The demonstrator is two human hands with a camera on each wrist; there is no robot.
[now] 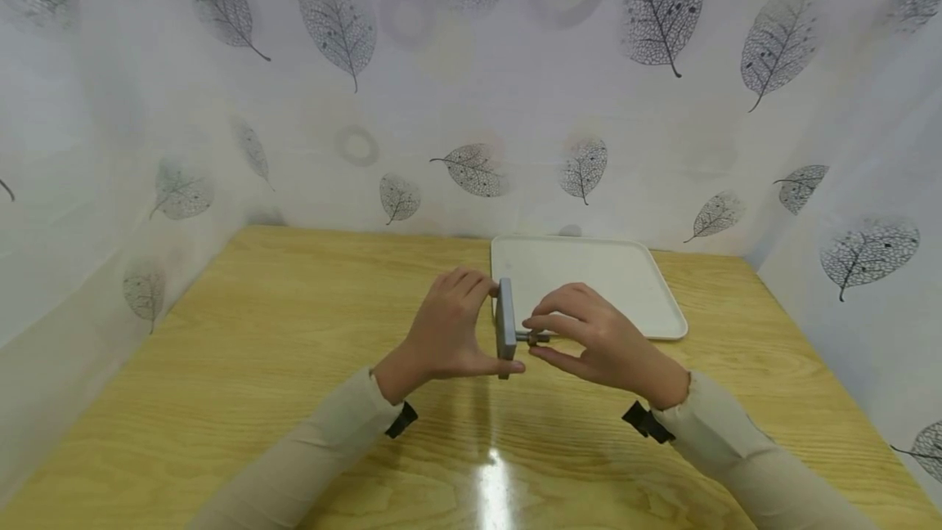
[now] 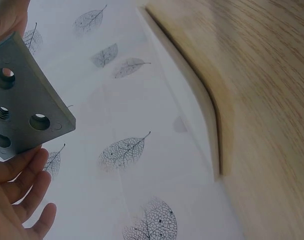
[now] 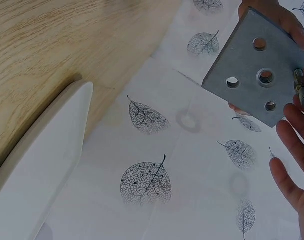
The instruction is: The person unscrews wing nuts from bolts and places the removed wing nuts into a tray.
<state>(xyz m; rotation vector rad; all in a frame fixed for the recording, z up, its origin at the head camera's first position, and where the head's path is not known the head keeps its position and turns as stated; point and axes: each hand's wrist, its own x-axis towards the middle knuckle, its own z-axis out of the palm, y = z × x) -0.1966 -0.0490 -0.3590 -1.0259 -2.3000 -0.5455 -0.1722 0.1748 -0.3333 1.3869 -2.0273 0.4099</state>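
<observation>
Above the wooden table, my left hand (image 1: 450, 330) grips a square grey metal plate (image 1: 506, 317) by opposite edges, thumb below and fingers above. The plate stands on edge, and several round holes show through its face (image 3: 247, 70) in the right wrist view. From its right side sticks out a short metal bolt (image 1: 545, 339) with a nut (image 1: 533, 338) on it. My right hand (image 1: 592, 334) pinches the nut and bolt between thumb and fingers; its other fingers (image 3: 297, 130) are spread. In the left wrist view, the bolt is hidden behind the plate (image 2: 29, 95).
A shallow white tray (image 1: 581, 268) lies at the back of the wooden table (image 1: 331, 293), behind the hands and to the right. A pale curtain (image 1: 471, 88) with leaf prints hangs along the back and sides.
</observation>
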